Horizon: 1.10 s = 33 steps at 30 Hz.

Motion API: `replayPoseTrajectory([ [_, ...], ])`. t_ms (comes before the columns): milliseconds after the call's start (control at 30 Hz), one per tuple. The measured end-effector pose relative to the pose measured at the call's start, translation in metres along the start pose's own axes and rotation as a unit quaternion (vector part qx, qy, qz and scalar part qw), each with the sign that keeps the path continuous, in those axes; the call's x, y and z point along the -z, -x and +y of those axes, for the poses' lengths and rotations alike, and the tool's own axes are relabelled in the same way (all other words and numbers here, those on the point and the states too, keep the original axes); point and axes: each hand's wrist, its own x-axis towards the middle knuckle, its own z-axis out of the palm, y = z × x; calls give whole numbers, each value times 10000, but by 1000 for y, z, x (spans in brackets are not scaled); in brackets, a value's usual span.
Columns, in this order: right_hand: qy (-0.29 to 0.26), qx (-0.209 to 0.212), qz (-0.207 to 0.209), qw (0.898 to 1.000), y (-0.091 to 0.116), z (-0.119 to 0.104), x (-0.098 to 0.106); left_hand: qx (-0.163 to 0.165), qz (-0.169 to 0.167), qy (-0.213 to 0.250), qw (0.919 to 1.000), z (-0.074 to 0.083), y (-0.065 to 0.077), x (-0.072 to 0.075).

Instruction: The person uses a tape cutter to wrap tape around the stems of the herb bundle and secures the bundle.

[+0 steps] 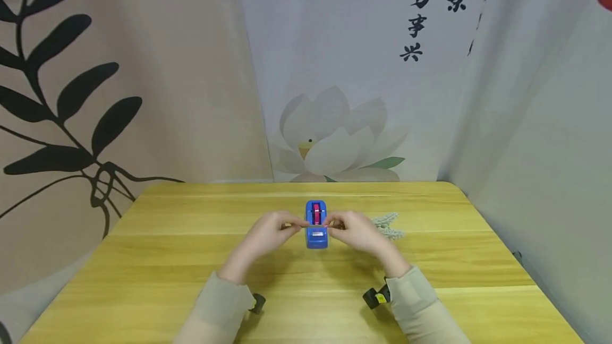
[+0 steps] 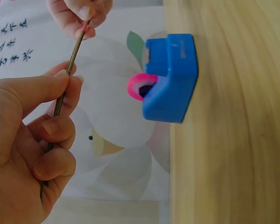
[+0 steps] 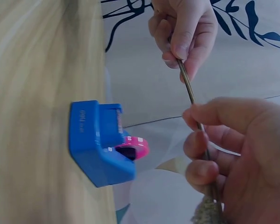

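Note:
Between both hands runs a thin brownish stem [image 2: 75, 52], raised above the table. My left hand [image 1: 273, 231] pinches one end, its other fingers curled along the stem in the left wrist view. Thumb and fingers of my right hand [image 1: 355, 232] grip the stem farther along. A small pink band [image 2: 85, 28] wraps it beside the right fingertips. Pale grey-green dried flowers [image 1: 390, 226] stick out past the right hand; part of the tuft [image 3: 206, 212] shows below its fingers. Just beyond the stem is a blue tape dispenser [image 1: 316, 242] with a pink tape roll [image 1: 316, 213].
The dispenser stands on a yellow wood-grain table [image 1: 158, 259], toward its far side. Behind the far edge hangs a printed curtain [image 1: 334, 41] with a lotus, leaves and writing. Dark wrist cameras [image 1: 376, 298] sit at both sleeve cuffs.

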Motion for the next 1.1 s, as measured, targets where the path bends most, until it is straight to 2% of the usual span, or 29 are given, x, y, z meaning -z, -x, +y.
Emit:
replayPoseTrajectory([
  [167,-177,-52,-222,9996,1,-3,8,-74,17,-37,10000,3,-1,4],
  [300,33,-31,-423,9991,4,-4,16,-162,27,-41,9999,3,0,5],
  [500,584,113,-374,9975,15,2,27,-151,-56,134,9998,-1,9,4],
  [700,598,393,-405,9966,28,14,37,-25,-114,386,9992,-3,15,2],
  [800,780,547,-278,9951,34,17,39,19,-139,484,9987,-4,17,2],
  [900,1289,642,-48,9896,40,17,38,0,-163,594,9981,-3,18,2],
  [1100,2412,754,376,9668,49,17,31,184,-355,1028,9939,-1,21,0],
])
